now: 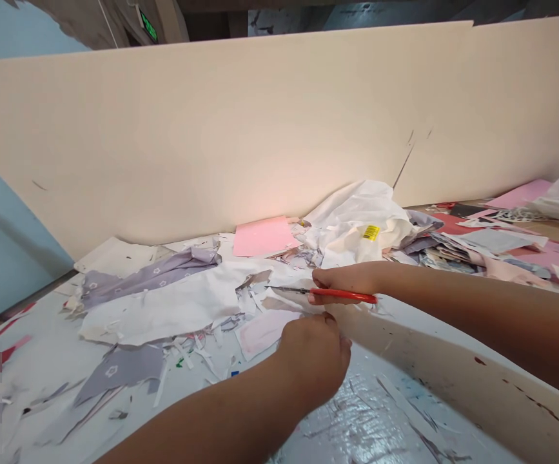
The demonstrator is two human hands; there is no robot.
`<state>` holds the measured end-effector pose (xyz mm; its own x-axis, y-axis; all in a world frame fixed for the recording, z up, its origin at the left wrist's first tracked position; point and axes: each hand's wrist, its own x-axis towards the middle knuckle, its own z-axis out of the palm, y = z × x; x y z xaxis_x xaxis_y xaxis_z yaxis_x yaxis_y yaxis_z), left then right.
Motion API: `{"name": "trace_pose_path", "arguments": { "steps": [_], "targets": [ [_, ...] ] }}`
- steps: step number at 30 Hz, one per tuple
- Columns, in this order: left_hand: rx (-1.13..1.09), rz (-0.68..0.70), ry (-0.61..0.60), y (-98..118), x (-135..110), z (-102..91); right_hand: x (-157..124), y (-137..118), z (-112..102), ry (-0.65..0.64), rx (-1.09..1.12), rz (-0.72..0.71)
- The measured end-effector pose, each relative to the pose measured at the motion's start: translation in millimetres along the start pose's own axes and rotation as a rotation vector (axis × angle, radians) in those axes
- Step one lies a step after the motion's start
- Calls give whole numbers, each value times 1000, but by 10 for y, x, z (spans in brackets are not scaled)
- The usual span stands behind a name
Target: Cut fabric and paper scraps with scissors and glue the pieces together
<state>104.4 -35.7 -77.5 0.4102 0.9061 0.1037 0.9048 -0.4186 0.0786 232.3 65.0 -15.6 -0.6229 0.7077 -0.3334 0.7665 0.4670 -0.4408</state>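
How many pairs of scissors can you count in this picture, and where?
1 clearly visible: the red-handled scissors in the person's right hand, just beyond the left hand. Others may be hidden under the scraps.

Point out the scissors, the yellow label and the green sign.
Scissors (340,294): head view, on the red handle.
Yellow label (371,232): head view, middle of its face.
Green sign (148,24): head view, on its panel.

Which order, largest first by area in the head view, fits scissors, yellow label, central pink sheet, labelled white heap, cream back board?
1. Cream back board
2. Labelled white heap
3. Central pink sheet
4. Scissors, partly covered by the right hand
5. Yellow label
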Motion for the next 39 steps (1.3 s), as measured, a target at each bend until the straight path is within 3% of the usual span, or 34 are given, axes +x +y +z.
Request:
{"name": "trace_pose_path", "arguments": {
  "steps": [4,8,14,22,29,39],
  "targets": [
    [18,-6,-20,11,-6,-24,-39,1,-33,-121,-59,-54],
    [27,8,-18,6,-2,-22,-33,-46,-73,-224,-23,15],
    [25,8,-15,-2,2,-30,60,-109,-87,-260,12,60],
    [8,-12,-26,12,6,-46,146,-177,-112,-219,-39,17],
    [17,5,1,11,-1,-39,181,-251,-41,-211,-243,4],
    [50,31,-3,20,-25,-62,134,-271,8,-136,-176,-24]
  ]
}}
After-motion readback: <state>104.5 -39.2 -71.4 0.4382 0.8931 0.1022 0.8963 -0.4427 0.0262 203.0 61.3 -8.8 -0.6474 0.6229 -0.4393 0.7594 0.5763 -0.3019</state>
